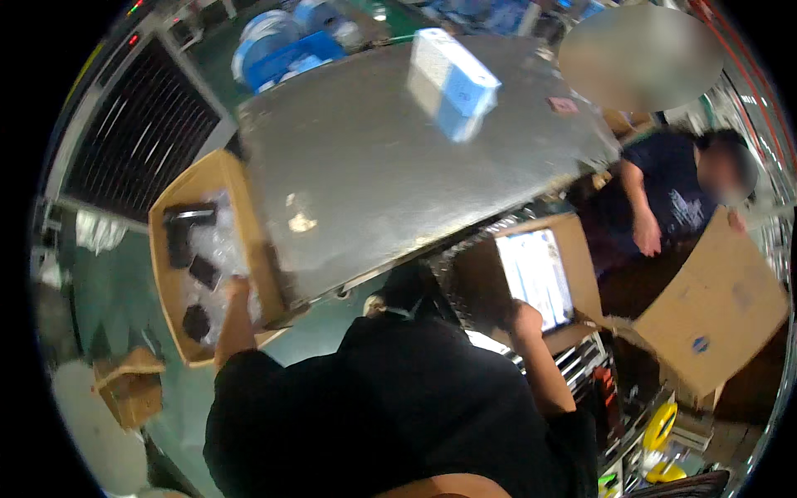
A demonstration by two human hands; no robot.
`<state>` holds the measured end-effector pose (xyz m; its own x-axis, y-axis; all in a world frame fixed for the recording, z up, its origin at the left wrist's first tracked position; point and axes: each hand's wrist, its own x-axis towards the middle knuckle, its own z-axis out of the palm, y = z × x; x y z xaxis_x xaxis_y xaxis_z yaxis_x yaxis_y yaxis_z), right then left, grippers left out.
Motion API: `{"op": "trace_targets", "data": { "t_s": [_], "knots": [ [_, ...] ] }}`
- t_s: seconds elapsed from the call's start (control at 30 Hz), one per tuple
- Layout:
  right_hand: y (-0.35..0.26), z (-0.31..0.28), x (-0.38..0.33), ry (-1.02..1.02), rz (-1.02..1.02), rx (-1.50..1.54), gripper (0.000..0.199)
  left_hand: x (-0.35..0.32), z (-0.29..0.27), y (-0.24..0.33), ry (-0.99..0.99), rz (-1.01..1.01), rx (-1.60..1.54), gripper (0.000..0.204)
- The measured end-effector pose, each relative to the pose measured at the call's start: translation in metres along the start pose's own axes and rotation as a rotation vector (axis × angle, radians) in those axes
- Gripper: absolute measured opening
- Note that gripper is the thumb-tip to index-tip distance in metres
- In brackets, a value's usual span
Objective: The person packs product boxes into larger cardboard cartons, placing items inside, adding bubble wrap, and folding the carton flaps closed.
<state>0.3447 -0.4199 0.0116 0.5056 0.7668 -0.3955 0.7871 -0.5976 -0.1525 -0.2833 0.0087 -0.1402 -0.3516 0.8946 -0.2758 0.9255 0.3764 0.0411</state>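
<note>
Dim, motion-blurred; heavy fisheye distortion

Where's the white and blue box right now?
In the head view, the white and blue box stands at the far end of the grey table, right of centre, well beyond the open carton at the table's left edge.

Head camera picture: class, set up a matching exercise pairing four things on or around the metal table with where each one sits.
Things:
1. white and blue box
2. left hand
3. right hand
4. yellow tape roll

Places:
A. lower right, beside the cartons
B. on the far part of the metal table
C. at the open carton holding dark items
D. at the carton holding white packs

Pairs: 1-B, 2-C, 3-D, 4-A
</note>
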Motion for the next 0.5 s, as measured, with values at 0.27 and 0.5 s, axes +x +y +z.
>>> {"op": "trace_targets", "data": {
  "t_s": [0.27, 0.5],
  "knots": [
    [-0.025, -0.007, -0.051, -0.105, 0.145, -0.139, 0.032, -0.032, 0.016, 0.006, -0.318, 0.322, 0.174, 0.035],
    [-0.018, -0.011, -0.050, -0.272, 0.127, -0.139, 0.034, -0.019, -0.120, -0.023, 0.058, 0.240, -0.388, 0.040]
  ]
}}
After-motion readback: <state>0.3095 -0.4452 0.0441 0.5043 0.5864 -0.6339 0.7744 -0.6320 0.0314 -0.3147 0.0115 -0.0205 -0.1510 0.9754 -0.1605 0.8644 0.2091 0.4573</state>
